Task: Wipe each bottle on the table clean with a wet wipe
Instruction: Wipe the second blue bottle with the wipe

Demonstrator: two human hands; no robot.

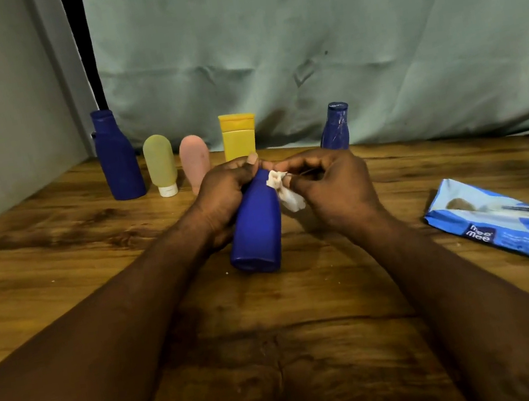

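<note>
**Here, a blue bottle (257,229) held tilted, a wet wipe (284,193) at its neck**

Centrally above the wooden counter (59,267), the left hand (225,199) is wrapped round the upper part of the blue bottle, thumb raised beside the cap end. The bottle leans away from the camera, its flat base turned toward the viewer and low over the wood. Whether the base touches the counter cannot be told.

The right hand (333,186) pinches the crumpled white wet wipe between curled fingers and presses it against the bottle's neck and shoulder on the right side.

Along the back edge stands a row. From the left come a tall dark-blue bottle (118,161), a green tube (160,163) upright on its white cap, and a pink tube (195,162) partly hidden by the left hand. Next are a yellow tube (238,136) with its cap upward and a small dark-blue bottle (335,128) just behind the right hand.

A blue wipes pack (510,227) lies flat at the right, well apart from both hands. A pale green cloth (300,38) hangs behind the row.
</note>
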